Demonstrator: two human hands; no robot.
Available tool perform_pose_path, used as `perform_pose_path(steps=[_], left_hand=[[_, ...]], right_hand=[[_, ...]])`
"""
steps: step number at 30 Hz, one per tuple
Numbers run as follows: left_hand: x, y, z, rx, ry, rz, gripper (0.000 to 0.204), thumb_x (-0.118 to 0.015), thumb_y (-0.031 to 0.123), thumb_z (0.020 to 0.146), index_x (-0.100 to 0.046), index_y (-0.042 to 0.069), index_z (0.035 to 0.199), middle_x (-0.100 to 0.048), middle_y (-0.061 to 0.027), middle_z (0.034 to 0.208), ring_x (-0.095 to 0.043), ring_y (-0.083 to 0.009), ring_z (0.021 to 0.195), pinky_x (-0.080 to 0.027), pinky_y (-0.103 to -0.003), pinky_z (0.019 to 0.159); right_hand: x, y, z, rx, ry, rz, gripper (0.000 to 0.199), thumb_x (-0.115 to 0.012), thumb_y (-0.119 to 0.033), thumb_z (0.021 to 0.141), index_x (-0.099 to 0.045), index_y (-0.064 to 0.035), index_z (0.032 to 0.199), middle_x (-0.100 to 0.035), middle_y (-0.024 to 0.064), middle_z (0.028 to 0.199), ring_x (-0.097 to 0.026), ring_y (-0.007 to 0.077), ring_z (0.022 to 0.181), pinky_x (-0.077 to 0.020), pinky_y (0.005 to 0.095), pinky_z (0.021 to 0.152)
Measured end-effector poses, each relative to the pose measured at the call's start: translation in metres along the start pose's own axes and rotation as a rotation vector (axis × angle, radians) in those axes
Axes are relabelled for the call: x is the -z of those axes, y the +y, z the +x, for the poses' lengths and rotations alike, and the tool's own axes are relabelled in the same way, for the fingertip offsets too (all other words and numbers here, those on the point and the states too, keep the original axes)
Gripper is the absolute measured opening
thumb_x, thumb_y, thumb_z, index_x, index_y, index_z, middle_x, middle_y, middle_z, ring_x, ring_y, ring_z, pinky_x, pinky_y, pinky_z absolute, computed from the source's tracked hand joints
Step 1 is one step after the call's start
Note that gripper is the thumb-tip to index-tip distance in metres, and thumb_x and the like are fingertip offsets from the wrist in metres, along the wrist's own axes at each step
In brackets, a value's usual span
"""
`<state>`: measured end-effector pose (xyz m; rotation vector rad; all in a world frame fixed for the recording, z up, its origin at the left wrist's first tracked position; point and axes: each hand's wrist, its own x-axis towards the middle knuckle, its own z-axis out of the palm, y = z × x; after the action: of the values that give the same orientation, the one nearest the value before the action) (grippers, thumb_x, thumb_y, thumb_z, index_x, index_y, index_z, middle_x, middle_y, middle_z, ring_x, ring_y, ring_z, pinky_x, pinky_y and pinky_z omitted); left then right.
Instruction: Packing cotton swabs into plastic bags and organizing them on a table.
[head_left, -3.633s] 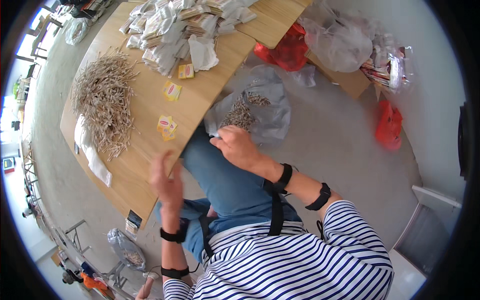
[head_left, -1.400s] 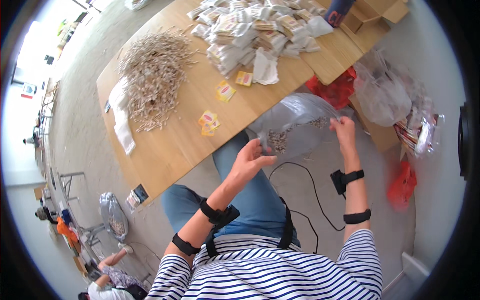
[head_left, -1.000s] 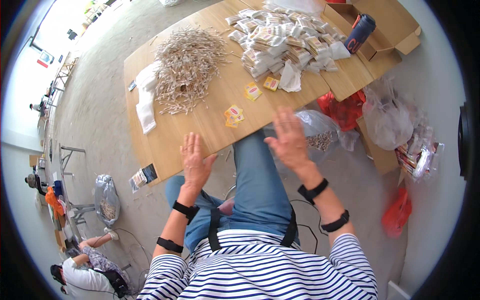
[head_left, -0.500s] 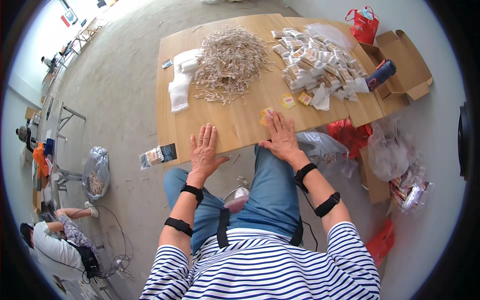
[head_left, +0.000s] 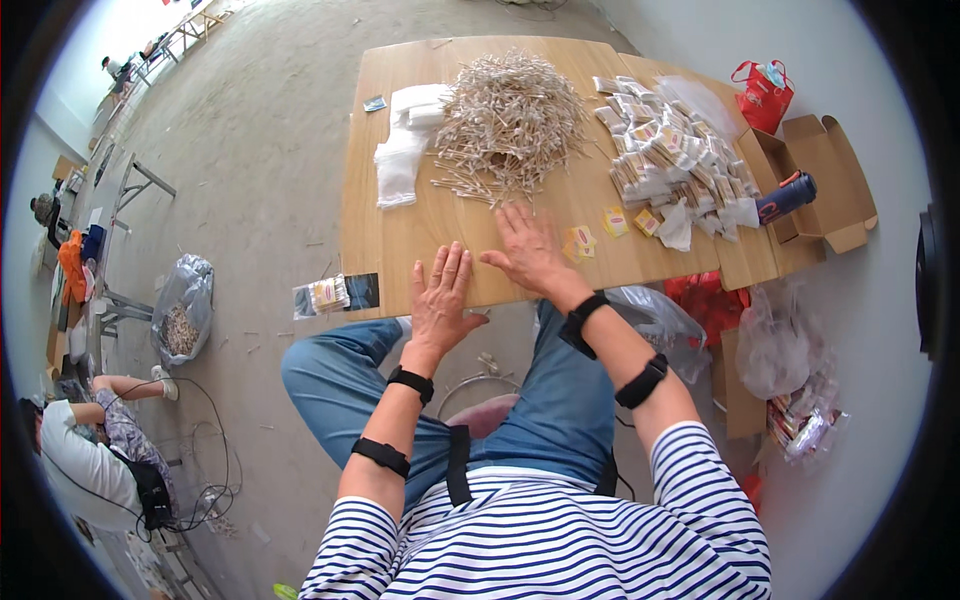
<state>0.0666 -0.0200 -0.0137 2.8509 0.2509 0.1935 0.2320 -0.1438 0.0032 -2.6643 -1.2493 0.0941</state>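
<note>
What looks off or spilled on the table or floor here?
Nothing is damaged. The pile of thin wooden sticks sprawls loosely, strays trailing toward the right hand. A small packet overhangs the table edge near the left hand. Both hands lie flat and empty.

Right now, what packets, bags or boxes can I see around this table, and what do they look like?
Small yellow packets: on the wooden table beside the right hand, square, yellow and red.
Heap of filled packets: table's right part, white and tan.
Cardboard box: right of the table, open, brown.
Red bag: floor beyond the box.
Clear plastic bag: floor at left, holding tan bits.
</note>
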Motion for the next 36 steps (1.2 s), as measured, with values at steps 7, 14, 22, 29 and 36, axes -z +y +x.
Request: perform_pose_path(steps=[7,14,22,29,36], left_hand=[[0.0,0.001,0.001,0.005,-0.02,-0.015,0.12,-0.086,0.049,0.058,-0.026,0.009,0.155,-0.025,-0.009,0.161,-0.019,-0.0245,0.15,-0.012,-0.056,0.119],[-0.004,-0.004,0.0,0.001,0.049,-0.057,0.115,-0.085,0.047,0.058,-0.031,0.009,0.152,-0.027,-0.0085,0.16,-0.021,-0.0247,0.149,-0.015,-0.056,0.118],[-0.006,-0.003,0.0,0.003,0.065,-0.056,0.115,-0.086,0.045,0.057,-0.032,0.009,0.152,-0.027,-0.0079,0.16,-0.022,-0.0248,0.149,-0.016,-0.056,0.118],[-0.003,-0.001,0.0,0.007,0.061,-0.058,0.113,-0.086,0.044,0.058,-0.032,0.009,0.152,-0.028,-0.0077,0.16,-0.024,-0.0246,0.149,-0.016,-0.055,0.118],[-0.004,-0.003,0.0,0.013,0.054,-0.05,0.113,-0.086,0.043,0.058,-0.033,0.009,0.152,-0.028,-0.0081,0.16,-0.024,-0.0247,0.148,-0.016,-0.055,0.118]], right_hand=[[-0.025,-0.019,0.047,0.077,0.082,-0.12,0.075,-0.058,-0.049,0.092,-0.039,0.0007,0.145,-0.039,0.0173,0.15,-0.028,0.033,0.144,-0.0196,0.0603,0.115],[-0.026,-0.025,-0.002,0.18,0.147,0.073,0.068,-0.063,-0.042,0.089,-0.048,0.0023,0.139,-0.044,0.0173,0.146,-0.038,0.0329,0.135,-0.0274,0.0573,0.112],[-0.011,-0.018,0.004,-0.016,0.254,0.256,0.017,-0.07,-0.011,0.08,-0.065,-0.0053,0.095,-0.06,0.0144,0.099,-0.057,0.0345,0.096,-0.0464,0.0452,0.086],[-0.018,-0.013,0.022,-0.017,0.219,0.277,0.011,-0.068,-0.012,0.082,-0.062,-0.0044,0.086,-0.061,0.0161,0.093,-0.062,0.0378,0.086,-0.0498,0.0468,0.075],[-0.011,-0.023,0.026,-0.142,0.373,0.247,0.009,-0.064,-0.012,0.083,-0.062,-0.0051,0.088,-0.061,0.0157,0.094,-0.063,0.0381,0.086,-0.0514,0.047,0.075]])
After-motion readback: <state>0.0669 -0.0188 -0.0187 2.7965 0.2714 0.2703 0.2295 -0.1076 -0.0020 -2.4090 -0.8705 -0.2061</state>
